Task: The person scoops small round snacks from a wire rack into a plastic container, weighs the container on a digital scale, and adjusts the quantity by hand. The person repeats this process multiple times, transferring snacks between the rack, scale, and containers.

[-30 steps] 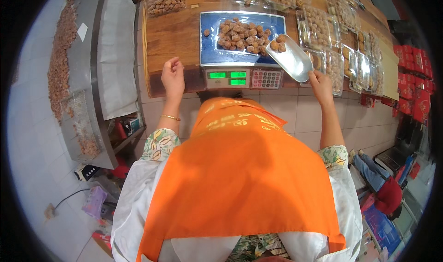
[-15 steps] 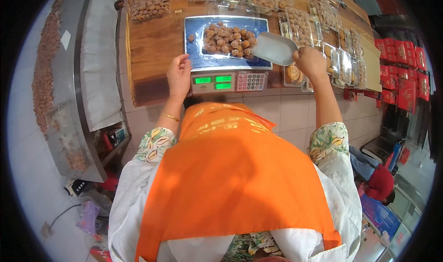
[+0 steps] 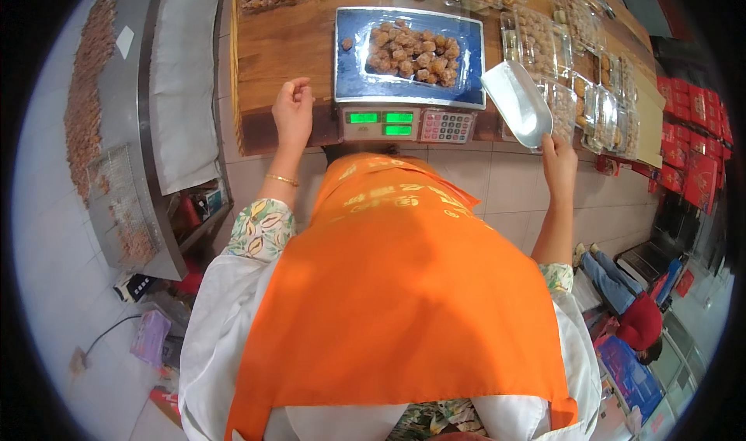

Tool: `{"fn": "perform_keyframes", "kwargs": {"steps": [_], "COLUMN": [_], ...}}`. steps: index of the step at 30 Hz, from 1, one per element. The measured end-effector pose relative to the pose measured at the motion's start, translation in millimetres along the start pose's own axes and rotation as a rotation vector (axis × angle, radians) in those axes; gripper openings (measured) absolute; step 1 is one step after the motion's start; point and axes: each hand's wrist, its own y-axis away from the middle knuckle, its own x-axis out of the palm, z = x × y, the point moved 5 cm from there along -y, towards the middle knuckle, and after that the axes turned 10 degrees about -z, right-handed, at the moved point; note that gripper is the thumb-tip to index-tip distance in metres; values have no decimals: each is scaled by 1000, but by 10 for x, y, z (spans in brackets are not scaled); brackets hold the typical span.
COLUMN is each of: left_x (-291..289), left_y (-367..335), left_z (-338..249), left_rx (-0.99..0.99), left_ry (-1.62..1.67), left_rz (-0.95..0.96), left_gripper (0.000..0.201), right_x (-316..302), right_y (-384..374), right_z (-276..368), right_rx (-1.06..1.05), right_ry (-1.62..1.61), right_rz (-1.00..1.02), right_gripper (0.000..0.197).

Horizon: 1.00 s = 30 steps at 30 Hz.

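Note:
My right hand (image 3: 559, 160) grips the handle of a silver metal scoop (image 3: 519, 105), whose pan is empty. The scoop's mouth is by the right edge of the blue platform (image 3: 353, 83) of a digital scale (image 3: 408, 126). On that platform, brown sugar-dusted balls (image 3: 416, 52) lie heaped in a clear plastic tray (image 3: 460, 46). One loose ball (image 3: 346, 44) sits on the platform left of the heap. Left of the scale, my left hand (image 3: 293, 115) hovers over the table's front edge, holding nothing, its fingers loosely bent and apart.
Clear boxes of similar balls and round pastries (image 3: 536, 41) crowd the wooden table (image 3: 272, 48) at the right and back. Red packages (image 3: 688, 153) hang at the far right. A metal counter (image 3: 128, 142) with brown crumbs stands left. A person in red (image 3: 641, 320) is at lower right.
The scoop has moved right and toward me, away from the heap, its pan now turned. My left hand has drawn away from the scale's left side. The whole view has shifted slightly.

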Motion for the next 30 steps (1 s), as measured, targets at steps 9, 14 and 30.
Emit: {"fn": "perform_keyframes", "kwargs": {"steps": [9,14,30], "left_x": [65,328,1157], "left_y": [-194,-343,-605], "left_z": [-29,-135,-543], "left_rx": [88,175,469], "left_ry": [-63,-65,-555], "left_rz": [37,87,346], "left_gripper": [14,15,34], "right_x": [392,474,544], "right_y": [456,581,788], "right_z": [-377,-472,-643], "right_rx": [161,141,129], "right_ry": [-190,-250,-302], "right_rz": [98,69,13], "right_gripper": [38,38,38]}}
